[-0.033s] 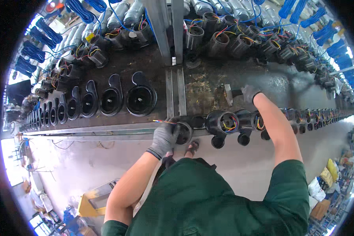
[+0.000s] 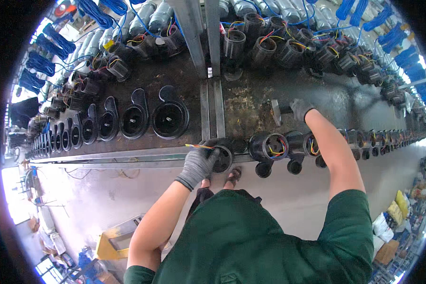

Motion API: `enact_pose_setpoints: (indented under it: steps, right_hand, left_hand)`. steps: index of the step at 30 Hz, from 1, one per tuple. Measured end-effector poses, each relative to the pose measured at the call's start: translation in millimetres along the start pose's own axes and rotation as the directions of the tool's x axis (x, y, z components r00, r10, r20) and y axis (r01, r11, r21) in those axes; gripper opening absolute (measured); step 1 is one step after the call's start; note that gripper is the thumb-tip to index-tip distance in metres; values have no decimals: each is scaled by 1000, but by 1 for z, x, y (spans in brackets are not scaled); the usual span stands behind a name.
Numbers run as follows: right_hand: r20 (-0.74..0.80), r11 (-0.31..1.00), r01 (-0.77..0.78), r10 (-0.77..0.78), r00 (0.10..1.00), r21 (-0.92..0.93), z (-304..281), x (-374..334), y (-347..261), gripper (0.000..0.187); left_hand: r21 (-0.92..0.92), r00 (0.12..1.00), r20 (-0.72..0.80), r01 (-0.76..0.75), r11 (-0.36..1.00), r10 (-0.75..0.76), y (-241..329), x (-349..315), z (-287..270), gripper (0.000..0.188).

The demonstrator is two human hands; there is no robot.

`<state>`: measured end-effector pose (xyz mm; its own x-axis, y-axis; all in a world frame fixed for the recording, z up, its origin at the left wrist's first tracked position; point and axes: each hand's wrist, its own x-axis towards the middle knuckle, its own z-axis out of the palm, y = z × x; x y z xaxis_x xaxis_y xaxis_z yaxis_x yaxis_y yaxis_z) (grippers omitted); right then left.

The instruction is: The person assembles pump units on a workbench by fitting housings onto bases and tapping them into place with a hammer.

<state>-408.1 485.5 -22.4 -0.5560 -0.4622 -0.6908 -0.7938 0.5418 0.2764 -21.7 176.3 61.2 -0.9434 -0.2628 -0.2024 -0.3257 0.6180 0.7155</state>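
Observation:
My left hand (image 2: pixel 199 163), in a grey glove, grips a black round motor housing (image 2: pixel 224 158) at the front edge of the dark workbench (image 2: pixel 251 106). Thin coloured wires (image 2: pixel 197 146) stick out past its fingers. My right hand (image 2: pixel 300 109), also gloved, is closed around the handle of a small hammer (image 2: pixel 275 112) lying over the benchtop, further back and to the right. Between the hands stands another black housing (image 2: pixel 270 146) with red, yellow and blue wires inside.
A row of black spiral pump casings (image 2: pixel 169 118) lines the bench on the left. Several wired cylinders (image 2: pixel 265 47) and blue cable bundles (image 2: pixel 47 45) fill the back. Metal rails (image 2: pixel 211 106) divide the bench. A yellow object (image 2: pixel 118 239) sits on the floor below.

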Motion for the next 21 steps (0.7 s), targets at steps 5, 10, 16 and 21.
enact_pose_setpoints:
  steps: [5, 10, 16, 21]
  right_hand:
    - [-139, 991, 103, -115, 984, -89, -28, 20, -8, 31]
    - [-183, 986, 143, -157, 970, -89, 0, 35, 3, 21]
    - [105, 886, 286, -266, 958, -364, -49, 0, -18, 32]
    - [-46, 992, 91, -95, 994, -85, -112, -60, -40, 48]
  left_hand:
    - [-570, 975, 217, 163, 805, -44, -33, 11, 6, 37]
    - [-63, 874, 415, 302, 951, -250, -12, 26, -13, 34]
    - [-405, 868, 488, 318, 857, -91, -25, 30, -16, 38]
    - [-458, 892, 449, 275, 845, -47, -35, 30, -10, 44]
